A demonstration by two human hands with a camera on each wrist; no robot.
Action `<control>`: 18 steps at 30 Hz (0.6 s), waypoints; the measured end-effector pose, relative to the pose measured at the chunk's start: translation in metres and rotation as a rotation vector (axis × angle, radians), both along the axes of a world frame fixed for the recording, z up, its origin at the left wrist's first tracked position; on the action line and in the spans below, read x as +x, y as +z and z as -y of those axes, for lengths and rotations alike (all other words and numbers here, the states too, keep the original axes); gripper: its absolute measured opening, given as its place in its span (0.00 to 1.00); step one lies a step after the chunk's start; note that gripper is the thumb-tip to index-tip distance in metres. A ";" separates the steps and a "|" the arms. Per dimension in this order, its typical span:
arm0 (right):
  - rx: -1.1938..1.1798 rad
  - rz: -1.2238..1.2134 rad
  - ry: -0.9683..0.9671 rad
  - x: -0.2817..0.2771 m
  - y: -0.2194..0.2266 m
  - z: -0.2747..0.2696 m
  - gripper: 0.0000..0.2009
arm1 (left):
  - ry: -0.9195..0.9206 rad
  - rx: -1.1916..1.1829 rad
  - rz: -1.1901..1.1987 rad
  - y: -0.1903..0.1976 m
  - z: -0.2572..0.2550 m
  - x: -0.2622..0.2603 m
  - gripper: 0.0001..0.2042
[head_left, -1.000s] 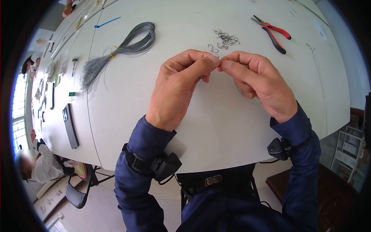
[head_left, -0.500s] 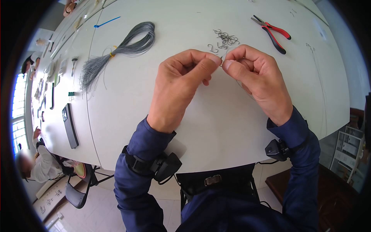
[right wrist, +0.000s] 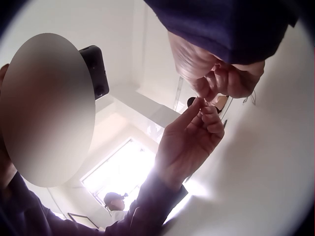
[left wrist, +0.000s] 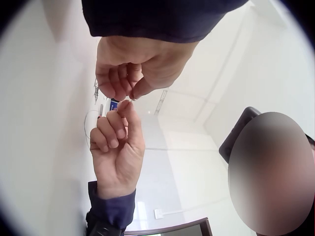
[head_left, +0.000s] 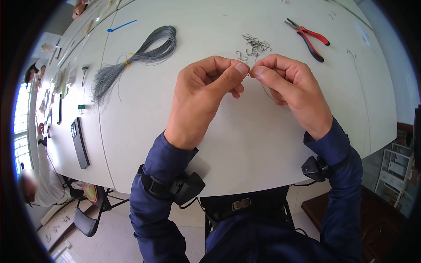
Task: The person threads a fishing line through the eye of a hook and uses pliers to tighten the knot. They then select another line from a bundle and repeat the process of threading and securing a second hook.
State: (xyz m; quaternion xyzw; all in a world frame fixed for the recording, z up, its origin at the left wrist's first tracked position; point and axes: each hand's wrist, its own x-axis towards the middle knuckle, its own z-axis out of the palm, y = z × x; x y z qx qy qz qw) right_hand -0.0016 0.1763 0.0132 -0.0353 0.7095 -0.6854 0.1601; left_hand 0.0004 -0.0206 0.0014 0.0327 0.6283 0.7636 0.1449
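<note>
Over the white table [head_left: 245,153], my left hand [head_left: 204,92] pinches a small fish hook [head_left: 248,71] between thumb and forefinger. Thumb and forefinger of my right hand [head_left: 296,90] pinch a thin fishing line [head_left: 265,91] right beside it, and the line bows down below that hand. Both sets of fingertips nearly meet, so most of the hook is hidden. In the left wrist view the right hand [left wrist: 118,157] faces the left fingertips, its other fingers curled. Just beyond the hands lies a loose pile of fish hooks [head_left: 255,45].
A grey line bundle [head_left: 140,55], tied in yellow, lies at the left near a blue cable tie [head_left: 123,25]. Red-and-black pliers [head_left: 302,31] lie at the back right. Hooks on long lines [head_left: 366,101] stretch along the right. A phone [head_left: 80,142] and binder clip [head_left: 81,106] are far left.
The right hand moved slightly away from the left fingertips, then came back close to them. The line's loop below it shifted. The left hand stayed nearly in place.
</note>
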 end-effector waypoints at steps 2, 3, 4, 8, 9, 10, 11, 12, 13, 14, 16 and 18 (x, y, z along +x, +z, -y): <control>0.089 0.011 0.062 -0.003 0.000 -0.004 0.09 | -0.003 0.010 0.012 0.000 0.000 -0.001 0.10; 0.134 0.017 0.094 -0.004 0.000 -0.007 0.09 | 0.000 0.003 0.015 0.001 0.000 -0.001 0.10; 0.266 -0.146 0.068 -0.003 0.000 -0.009 0.10 | 0.002 -0.002 0.017 0.001 0.000 -0.001 0.10; 0.655 -0.601 -0.099 -0.009 0.013 -0.037 0.14 | 0.046 -0.068 -0.011 -0.001 0.003 -0.004 0.10; 0.715 -0.663 -0.158 -0.013 0.018 -0.049 0.16 | 0.054 -0.086 -0.026 -0.002 0.003 -0.004 0.10; 0.836 -0.694 -0.173 -0.019 0.017 -0.060 0.18 | 0.061 -0.104 -0.041 -0.002 0.003 -0.004 0.10; 0.958 -0.726 -0.190 -0.028 0.014 -0.072 0.20 | 0.073 -0.118 -0.051 -0.003 0.003 -0.005 0.11; 1.080 -0.758 -0.207 -0.037 0.010 -0.082 0.22 | 0.086 -0.131 -0.061 -0.005 0.003 -0.006 0.11; 1.136 -0.779 -0.189 -0.045 0.000 -0.092 0.23 | 0.097 -0.143 -0.072 -0.007 0.002 -0.006 0.12; 1.192 -0.800 -0.171 -0.053 -0.015 -0.101 0.25 | 0.096 -0.144 -0.080 -0.008 0.002 -0.007 0.12; 1.209 -0.763 -0.134 -0.055 -0.023 -0.101 0.28 | 0.097 -0.148 -0.092 -0.010 0.002 -0.007 0.13; 1.160 -0.635 -0.147 -0.058 -0.025 -0.098 0.28 | 0.099 -0.146 -0.099 -0.010 0.001 -0.007 0.13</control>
